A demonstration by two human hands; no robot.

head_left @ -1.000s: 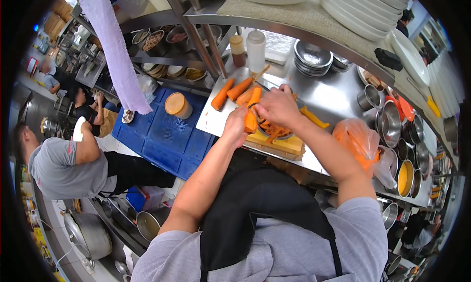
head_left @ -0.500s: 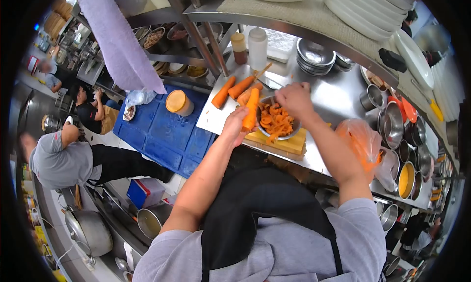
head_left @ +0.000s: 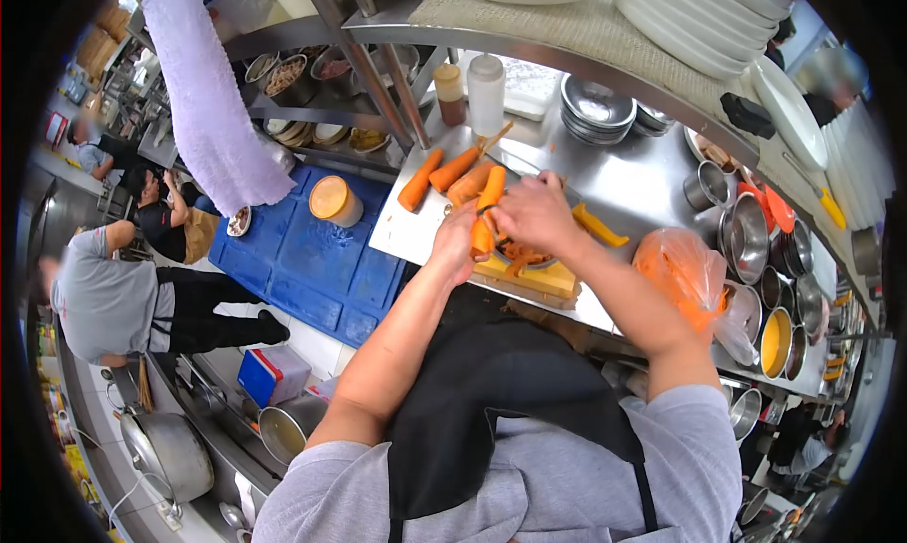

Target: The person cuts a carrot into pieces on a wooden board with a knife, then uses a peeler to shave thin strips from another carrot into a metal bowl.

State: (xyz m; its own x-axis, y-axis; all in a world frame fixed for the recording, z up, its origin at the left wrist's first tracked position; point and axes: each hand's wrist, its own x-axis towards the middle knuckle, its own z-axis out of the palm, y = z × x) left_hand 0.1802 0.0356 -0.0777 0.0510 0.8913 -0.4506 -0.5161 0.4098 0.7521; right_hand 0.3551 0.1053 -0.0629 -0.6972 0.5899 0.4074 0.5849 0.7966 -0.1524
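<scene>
My left hand (head_left: 458, 243) is closed round a carrot (head_left: 494, 182), which points up and away from me. Against the carrot's side, my right hand (head_left: 537, 211) grips a peeler, mostly hidden by the fingers; only a dark part (head_left: 487, 210) shows across the carrot. Under both hands sits a metal bowl with orange carrot peelings (head_left: 522, 254), partly covered from view. It rests on a yellow cutting board (head_left: 553, 280). Several whole carrots (head_left: 420, 180) lie on a white board (head_left: 393, 229) left of the bowl. A yellow-orange strip (head_left: 601, 226) lies right of my right hand.
Squeeze bottles (head_left: 487, 94) and stacked metal bowls (head_left: 598, 107) stand behind. On the right are a plastic bag with orange contents (head_left: 682, 277) and several pans. A plate shelf (head_left: 567, 25) overhangs the counter. A lidded tub (head_left: 334, 201) stands on a blue surface (head_left: 283, 269). Co-workers (head_left: 109, 293) are at left.
My right hand has moved left and down from above the bowl to the carrot, covering much of the peelings. The yellow-orange strip has come into view. A co-worker at left has shifted position.
</scene>
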